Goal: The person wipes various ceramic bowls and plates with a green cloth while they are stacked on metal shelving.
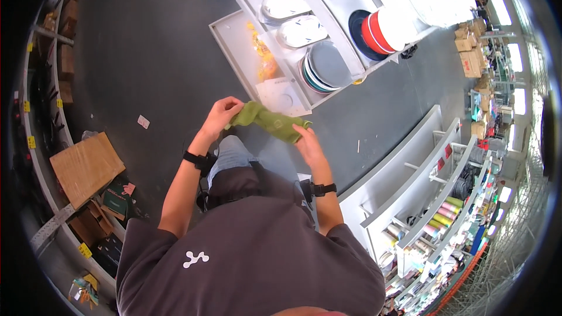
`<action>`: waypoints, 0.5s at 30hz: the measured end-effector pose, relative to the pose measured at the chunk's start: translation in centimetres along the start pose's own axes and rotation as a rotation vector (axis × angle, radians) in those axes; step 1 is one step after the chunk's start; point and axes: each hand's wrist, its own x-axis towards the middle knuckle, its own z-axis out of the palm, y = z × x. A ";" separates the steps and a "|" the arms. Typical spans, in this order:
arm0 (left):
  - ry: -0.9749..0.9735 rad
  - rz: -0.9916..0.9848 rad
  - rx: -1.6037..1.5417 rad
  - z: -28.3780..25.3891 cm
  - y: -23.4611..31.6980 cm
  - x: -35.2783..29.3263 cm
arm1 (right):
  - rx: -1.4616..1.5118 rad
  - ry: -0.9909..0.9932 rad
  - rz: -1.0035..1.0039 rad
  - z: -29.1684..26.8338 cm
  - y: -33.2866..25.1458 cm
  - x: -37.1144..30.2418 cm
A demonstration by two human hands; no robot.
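Observation:
A green cloth (270,122), creased and twisted along its length, is stretched between my two hands in front of my body. My left hand (222,113) pinches its left end, with thumb and fingers pressed together. At the opposite end, my right hand (309,144) grips the cloth with the fingers closed on it. A small pale square mark shows on the fabric. Just beyond the cloth stands a white tiered display rack (227,40); its lowest shelf carries a yellow plastic-wrapped bundle (264,61) and a white sheet (280,97).
On the rack sit stacked round plates (328,67), white oval dishes (303,30) and a red round container (379,32). White shelving (404,158) with colourful goods runs along the right. At left, a cardboard box (88,167) stands by a shelf; a card (143,122) lies on the grey floor.

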 end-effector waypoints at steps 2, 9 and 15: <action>0.033 0.007 -0.010 -2.6 -0.7 -1.3 | -0.062 -0.083 -0.051 3.2 -0.9 -1.2; 0.134 0.088 0.011 -6.7 -0.9 -1.9 | -0.109 -0.060 -0.022 7.3 -3.1 -0.6; 0.135 0.234 0.278 -6.6 0.3 0.7 | -0.368 -0.113 -0.357 10.4 -6.7 0.2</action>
